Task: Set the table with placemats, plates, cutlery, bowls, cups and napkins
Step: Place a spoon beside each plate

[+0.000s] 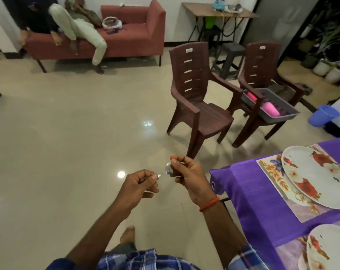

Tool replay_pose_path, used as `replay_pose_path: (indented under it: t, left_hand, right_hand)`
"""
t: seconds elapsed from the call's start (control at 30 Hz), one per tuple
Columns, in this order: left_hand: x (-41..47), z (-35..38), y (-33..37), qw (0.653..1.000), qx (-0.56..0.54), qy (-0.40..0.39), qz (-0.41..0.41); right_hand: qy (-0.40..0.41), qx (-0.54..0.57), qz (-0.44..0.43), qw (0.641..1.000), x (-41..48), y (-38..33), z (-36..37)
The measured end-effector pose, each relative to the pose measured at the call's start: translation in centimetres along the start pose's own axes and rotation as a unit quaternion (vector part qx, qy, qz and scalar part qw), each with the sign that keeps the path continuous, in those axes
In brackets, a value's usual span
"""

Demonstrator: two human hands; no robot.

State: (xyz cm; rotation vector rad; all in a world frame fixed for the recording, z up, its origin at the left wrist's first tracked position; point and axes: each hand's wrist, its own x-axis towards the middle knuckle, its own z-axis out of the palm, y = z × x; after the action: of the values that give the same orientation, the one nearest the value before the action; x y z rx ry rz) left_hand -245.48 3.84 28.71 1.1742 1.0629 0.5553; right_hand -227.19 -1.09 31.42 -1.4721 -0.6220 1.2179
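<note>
Both hands are sharing one spoon (167, 168) right now: left hand (139, 184) is pinching the handle, right hand (186, 174) is curling round the bowl end, well apart from the flowered plate (313, 174). I'd be gripping by the handle only, then laying it just beside that plate, on the placemat (270, 172).

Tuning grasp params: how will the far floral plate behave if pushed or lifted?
The plate looks glossy and rigid, so it is probably slick under fingers. Its low, wide shape suggests it won't tip or roll. It sits on a placemat over loose purple cloth, so a push may drag those along.
</note>
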Motion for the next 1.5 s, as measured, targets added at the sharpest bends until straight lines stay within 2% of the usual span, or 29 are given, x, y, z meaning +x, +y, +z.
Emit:
replay_pose_path:
  t: [0.27,0.57,0.93,1.13,1.3,1.4,1.5]
  left_hand:
    - [9.8,-3.4,5.3,0.996,0.028,-0.088,0.009]
    - [17.6,-0.3,8.2,0.984,0.034,-0.171,-0.018]
    - [30.4,9.1,13.5,0.961,0.076,-0.267,0.000]
    - [35.1,15.3,14.7,0.953,0.071,-0.295,0.008]
    - [37.6,19.0,15.0,0.936,0.108,-0.336,0.008]
    - [39.2,21.6,15.1,0.918,0.125,-0.376,-0.002]
    - [40.8,24.4,15.3,0.895,0.149,-0.420,-0.015]
  right_hand:
    - [0.103,0.052,-0.017,0.993,6.3,-2.7,2.8]
    - [0.218,0.101,-0.012,0.971,10.9,-4.2,-1.0]
    - [0.298,0.200,-0.038,0.933,20.0,-7.7,-10.6]
    - [0.356,0.177,-0.070,0.915,22.3,-9.1,-15.9]
    - [0.389,0.177,-0.071,0.901,22.3,-8.3,-18.6]
    - [0.415,0.214,-0.072,0.881,22.4,-8.1,-20.2]
    - [0.460,0.263,-0.073,0.845,22.8,-8.1,-22.1]
